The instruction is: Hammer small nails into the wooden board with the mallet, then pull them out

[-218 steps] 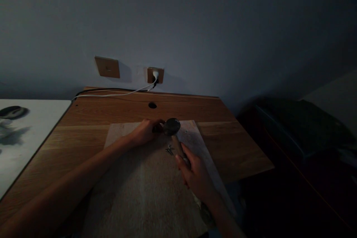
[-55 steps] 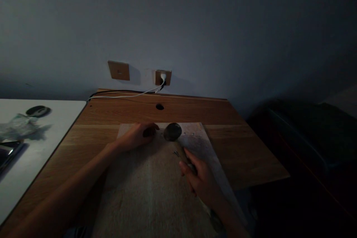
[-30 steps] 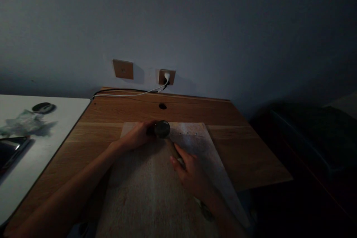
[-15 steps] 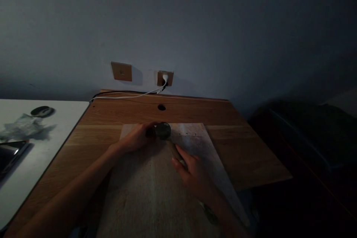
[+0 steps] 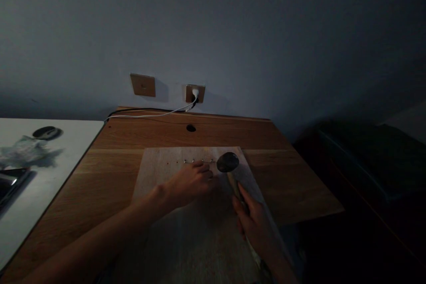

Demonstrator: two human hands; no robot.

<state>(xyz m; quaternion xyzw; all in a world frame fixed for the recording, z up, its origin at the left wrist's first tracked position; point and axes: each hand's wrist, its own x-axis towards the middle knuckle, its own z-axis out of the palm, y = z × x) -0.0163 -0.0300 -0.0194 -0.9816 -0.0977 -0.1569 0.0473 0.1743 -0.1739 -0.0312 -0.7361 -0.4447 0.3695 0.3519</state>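
My right hand (image 5: 254,217) is wrapped round the wooden handle of a mallet (image 5: 228,162), whose round dark head is held above the board's right side. Across the far part of a pale wooden board (image 5: 155,175) runs a row of several small metal screws or nails (image 5: 193,160), standing upright. To their left in the same line are two small dark marks (image 5: 172,163). My left hand (image 5: 195,179) is low over the board, just in front of the row, fingers curled down and drawn together. Its fingertips, and anything in them, are hidden.
The board lies on a brown wooden desk (image 5: 299,186) with a cable hole (image 5: 191,128). Behind it, cables (image 5: 149,116) run to a wall socket (image 5: 195,93). On the left, a white table (image 5: 76,142) carries a computer mouse (image 5: 47,132) and a crumpled clear wrapper (image 5: 26,151).
My left hand has left the row's left part and moved right and nearer me, over where loose screws or nails lay earlier. The mallet has swung right, away from the row.
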